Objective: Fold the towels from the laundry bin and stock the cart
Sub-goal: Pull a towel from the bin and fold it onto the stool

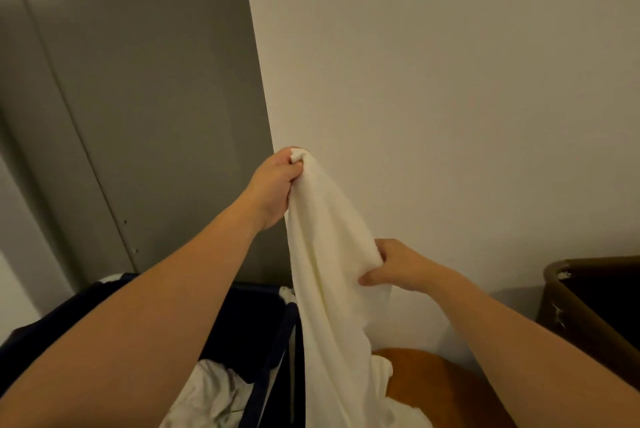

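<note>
Overhead, grips a bunched corner of the white towel (325, 254) in the left hand (273, 185), fingers curled tight round the cloth, raised against the edge where the white wall (450, 81) meets the grey door (138, 98). Lower and to the right, pinches the towel's side edge with the right hand (391, 266), thumb beneath and fingers over a gathered fold. Hangs long and slack from the upper grip, past the lower one, and trails onto an orange-brown surface (436, 389) at the bottom. Just left of the hanging cloth, under the left forearm, a dark navy laundry bin (249, 316) with crumpled pale linen (211, 393) inside. Far right, apart from the towel, a brown box (588, 306) with a chipped rim.
</note>
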